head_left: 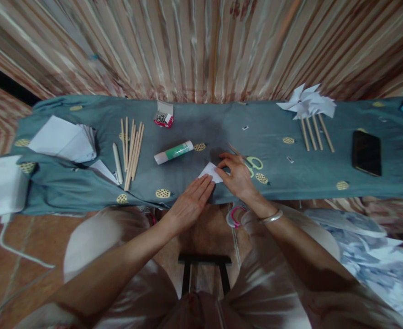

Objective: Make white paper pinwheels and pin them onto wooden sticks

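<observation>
A small folded piece of white paper (pixel 209 171) lies on the table's grey-green cloth near the front edge. My left hand (pixel 193 199) rests flat, its extended fingertips on the paper's lower left part. At the paper's right edge, my right hand (pixel 236 176) has thumb and forefinger curved and apart, the thumb touching the paper. Partly behind my right hand are scissors with light green handles (pixel 255 162). A green and white glue stick (pixel 174 152) lies to the left of the paper.
Wooden sticks (pixel 132 153), a pen (pixel 117 163), a white paper stack (pixel 62 139) and an open box of pins (pixel 164 115) are on the left. Paper pinwheels (pixel 307 103) on sticks and a black phone (pixel 366 153) lie right. A white device (pixel 3 185) sits far left.
</observation>
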Demonstrator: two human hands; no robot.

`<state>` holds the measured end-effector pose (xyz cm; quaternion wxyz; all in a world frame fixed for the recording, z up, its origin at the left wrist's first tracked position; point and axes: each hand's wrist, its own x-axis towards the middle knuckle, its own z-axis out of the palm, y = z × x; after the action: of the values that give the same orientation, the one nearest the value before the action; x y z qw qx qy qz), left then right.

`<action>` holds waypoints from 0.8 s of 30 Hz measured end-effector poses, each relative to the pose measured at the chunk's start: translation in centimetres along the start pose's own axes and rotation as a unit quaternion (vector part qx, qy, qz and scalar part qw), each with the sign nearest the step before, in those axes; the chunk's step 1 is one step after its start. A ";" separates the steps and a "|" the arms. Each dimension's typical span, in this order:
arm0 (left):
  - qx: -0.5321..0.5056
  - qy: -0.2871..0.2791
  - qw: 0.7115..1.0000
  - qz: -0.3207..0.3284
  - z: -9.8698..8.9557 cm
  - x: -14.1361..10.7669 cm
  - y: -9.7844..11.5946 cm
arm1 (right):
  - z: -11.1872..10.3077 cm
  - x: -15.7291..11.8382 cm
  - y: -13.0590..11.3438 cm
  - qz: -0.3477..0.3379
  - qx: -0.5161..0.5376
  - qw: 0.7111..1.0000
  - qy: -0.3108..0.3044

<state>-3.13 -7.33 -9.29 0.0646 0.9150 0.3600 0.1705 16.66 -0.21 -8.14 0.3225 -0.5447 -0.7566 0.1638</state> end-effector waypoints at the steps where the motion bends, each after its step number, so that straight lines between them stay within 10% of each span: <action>1: -0.002 -0.001 1.000 0.000 0.0 0.0 0.0 | 0.0 0.0 0.0 0.002 -0.001 1.000 0.000; 24: 0.045 -0.005 0.999 0.008 0.0 0.0 0.0 | 0.5 -2.8 0.0 -0.056 -0.140 0.988 -0.014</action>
<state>-3.14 -7.35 -9.28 0.0241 0.9206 0.3598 0.1496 16.87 -2.72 -9.37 0.2412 -0.5385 -0.8061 0.0455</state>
